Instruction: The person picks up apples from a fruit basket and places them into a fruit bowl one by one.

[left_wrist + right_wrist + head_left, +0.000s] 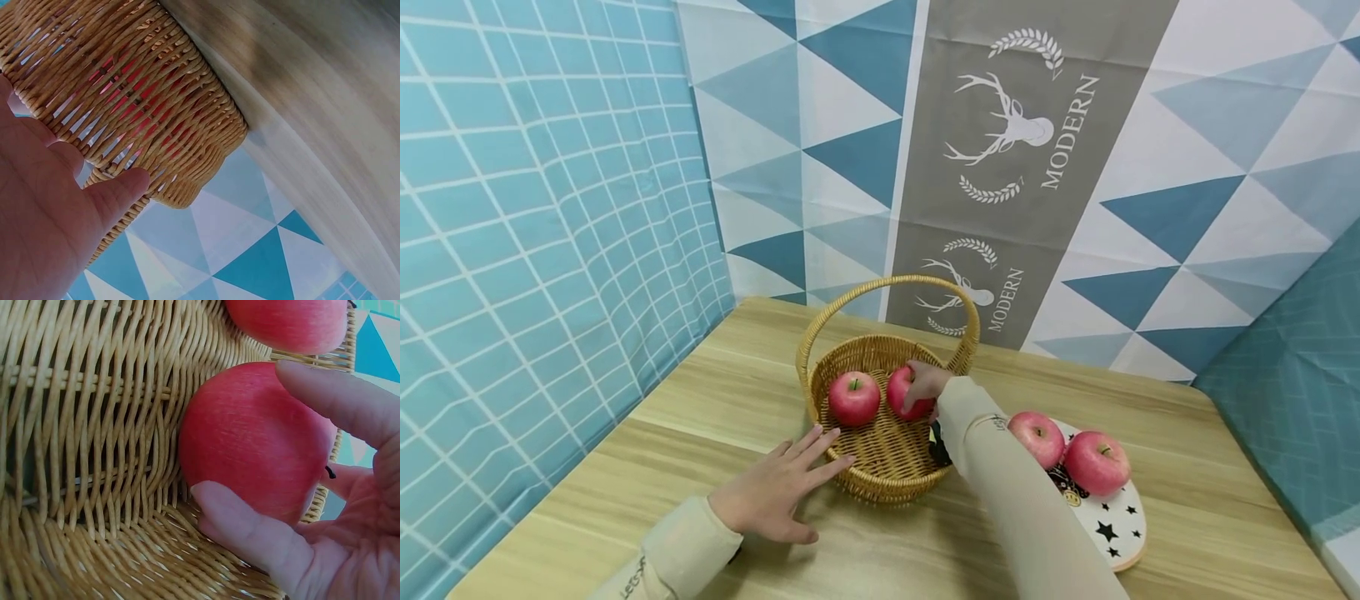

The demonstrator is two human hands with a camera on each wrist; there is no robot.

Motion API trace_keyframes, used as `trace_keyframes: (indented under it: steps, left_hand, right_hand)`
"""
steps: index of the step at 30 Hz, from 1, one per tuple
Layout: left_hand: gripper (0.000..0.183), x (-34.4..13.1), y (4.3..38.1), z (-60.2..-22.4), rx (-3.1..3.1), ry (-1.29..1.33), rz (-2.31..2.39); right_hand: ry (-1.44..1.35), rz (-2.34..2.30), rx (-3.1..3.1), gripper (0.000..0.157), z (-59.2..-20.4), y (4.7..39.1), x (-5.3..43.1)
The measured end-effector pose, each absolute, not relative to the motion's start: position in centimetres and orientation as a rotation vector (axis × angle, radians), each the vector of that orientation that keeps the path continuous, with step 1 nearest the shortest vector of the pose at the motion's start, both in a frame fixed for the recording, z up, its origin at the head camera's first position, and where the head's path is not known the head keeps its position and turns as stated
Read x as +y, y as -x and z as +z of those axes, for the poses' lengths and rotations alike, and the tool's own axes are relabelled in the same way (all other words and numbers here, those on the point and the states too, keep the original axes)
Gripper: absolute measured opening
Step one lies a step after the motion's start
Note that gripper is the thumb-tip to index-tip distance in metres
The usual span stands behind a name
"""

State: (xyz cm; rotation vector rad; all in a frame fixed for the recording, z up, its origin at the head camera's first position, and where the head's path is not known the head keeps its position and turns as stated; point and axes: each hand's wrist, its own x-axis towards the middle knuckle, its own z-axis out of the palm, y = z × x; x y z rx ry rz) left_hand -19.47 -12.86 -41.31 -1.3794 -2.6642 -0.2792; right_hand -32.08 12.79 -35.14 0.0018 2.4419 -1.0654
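Observation:
A wicker basket [880, 493] with an arched handle stands on the wooden table. Inside it, toward the back, are two red apples. My right hand [929, 382] reaches in and holds the right-hand apple [901, 392]; the right wrist view shows thumb and fingers spread round this apple [250, 437], which lies against the woven wicker. The other apple [853, 398] sits just left of it. At the basket's front left, my left hand [775, 493] has its fingers stretched out, their tips at the rim. In the left wrist view, its thumb lies along the wicker side [137, 94].
Right of the basket, partly behind my right sleeve [1015, 475], lies a white rounded board [1108, 533] with black stars. Two more apples rest on it, a nearer one [1097, 462] and one beside it [1037, 439]. Patterned cloth walls [850, 167] border the table [722, 400].

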Motion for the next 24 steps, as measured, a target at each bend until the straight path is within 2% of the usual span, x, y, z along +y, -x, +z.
trace_keyframes:
  steps: [6, 12, 18, 24]
  left_hand:
    - [0.092, -12.8, 19.3, -41.2, -2.678, 1.376, -0.263]
    - [0.092, -12.9, 19.0, -41.2, -2.671, 1.369, -0.262]
    - [0.092, -13.0, 19.0, -41.3, -2.677, 1.361, -0.253]
    - [0.091, -13.0, 19.2, -41.0, -2.679, 1.363, -0.204]
  right_hand:
    - [0.082, -0.863, 2.592, 0.097, -36.4, 33.3, 12.8]
    - [0.235, -0.559, 2.768, 0.083, -37.1, 34.1, 12.3]
    - [0.267, -0.512, 2.761, 0.084, -36.0, 33.9, 12.1]
    - [0.250, -0.654, 2.706, 0.082, -34.2, 33.3, 13.1]
